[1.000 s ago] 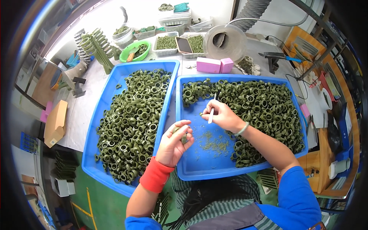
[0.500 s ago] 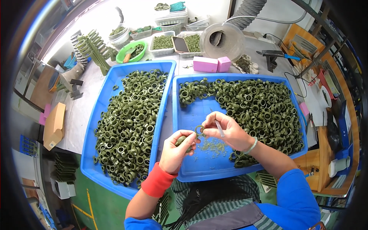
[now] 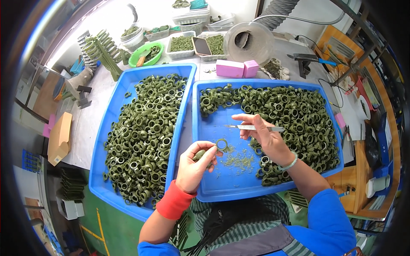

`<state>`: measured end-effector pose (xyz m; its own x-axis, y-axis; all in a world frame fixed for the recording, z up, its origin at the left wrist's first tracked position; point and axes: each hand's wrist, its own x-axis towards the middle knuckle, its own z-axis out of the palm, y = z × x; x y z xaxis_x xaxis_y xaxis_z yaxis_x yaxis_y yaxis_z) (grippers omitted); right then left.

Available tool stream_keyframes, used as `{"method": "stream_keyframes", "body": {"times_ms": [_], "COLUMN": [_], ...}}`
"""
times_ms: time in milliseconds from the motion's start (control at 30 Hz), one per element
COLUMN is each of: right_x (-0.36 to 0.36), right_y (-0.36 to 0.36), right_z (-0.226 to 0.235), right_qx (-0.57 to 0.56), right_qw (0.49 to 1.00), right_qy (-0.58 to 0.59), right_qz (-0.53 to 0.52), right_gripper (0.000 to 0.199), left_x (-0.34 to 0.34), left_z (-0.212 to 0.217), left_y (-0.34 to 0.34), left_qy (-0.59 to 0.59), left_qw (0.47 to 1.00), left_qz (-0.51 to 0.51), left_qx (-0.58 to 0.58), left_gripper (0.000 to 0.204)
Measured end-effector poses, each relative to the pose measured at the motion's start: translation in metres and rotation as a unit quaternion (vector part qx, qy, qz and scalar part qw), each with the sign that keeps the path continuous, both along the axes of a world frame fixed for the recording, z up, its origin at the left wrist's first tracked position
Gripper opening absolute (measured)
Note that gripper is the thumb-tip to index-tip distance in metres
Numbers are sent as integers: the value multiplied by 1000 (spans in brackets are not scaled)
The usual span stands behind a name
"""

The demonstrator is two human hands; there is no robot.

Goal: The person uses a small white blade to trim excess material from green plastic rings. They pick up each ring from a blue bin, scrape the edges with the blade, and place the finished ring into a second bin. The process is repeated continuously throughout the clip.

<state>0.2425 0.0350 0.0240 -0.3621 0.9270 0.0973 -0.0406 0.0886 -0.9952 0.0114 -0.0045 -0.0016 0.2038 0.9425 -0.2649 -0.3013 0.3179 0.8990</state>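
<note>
My left hand point(image 3: 194, 168) is closed, with a small dark green ring point(image 3: 221, 140) pinched upright between thumb and forefinger. More green pieces show in its curled palm, partly hidden by the fingers. A scalpel point(image 3: 253, 127) with a silver handle lies across my right hand point(image 3: 273, 147), gripped by the thumb and fingers, its blade toward the left. Both hands are over the right blue tray point(image 3: 273, 83). Thin green shavings point(image 3: 239, 160) are scattered on the tray floor below them. Heaped rings point(image 3: 294, 123) fill the tray's back and right.
A second blue tray point(image 3: 99, 158), piled with similar rings, stands at the left. Behind are pink blocks point(image 3: 229, 69), a phone point(image 3: 201, 46) on tubs of green pieces, a green bowl point(image 3: 133, 61) and a clear funnel hood point(image 3: 261, 42). A brown carton point(image 3: 60, 138) sits far left.
My right hand has moved away from the ring, to the right, and the scalpel has swung to lie nearly level. The left hand still holds the ring in almost the same place.
</note>
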Motion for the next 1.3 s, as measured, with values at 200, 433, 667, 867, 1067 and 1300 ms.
{"method": "stream_keyframes", "body": {"times_ms": [200,433,667,867,1067,1300], "right_x": [10,0,-10,-20,-29,-25], "right_y": [-3,-7,-17,-24,-30,-23], "right_z": [4,-4,-4,-4,-9,-10], "right_qx": [10,126,306,440,459,227], "right_qw": [999,991,942,876,861,966], "right_qy": [-7,-51,-140,-194,-214,-43], "right_qz": [39,16,-17,-29,-46,-118], "right_gripper": [33,25,13,34,34,23], "left_x": [-1,-1,0,1,3,4], "left_z": [-2,1,-3,-4,-6,0], "left_y": [0,-1,-2,-2,-3,-3], "left_qy": [6,5,-11,-30,-32,-37], "left_qw": [1000,999,997,996,996,997], "left_qz": [21,28,61,75,72,61], "left_qx": [18,15,36,41,47,-4], "left_gripper": [12,11,12,11,11,10]}}
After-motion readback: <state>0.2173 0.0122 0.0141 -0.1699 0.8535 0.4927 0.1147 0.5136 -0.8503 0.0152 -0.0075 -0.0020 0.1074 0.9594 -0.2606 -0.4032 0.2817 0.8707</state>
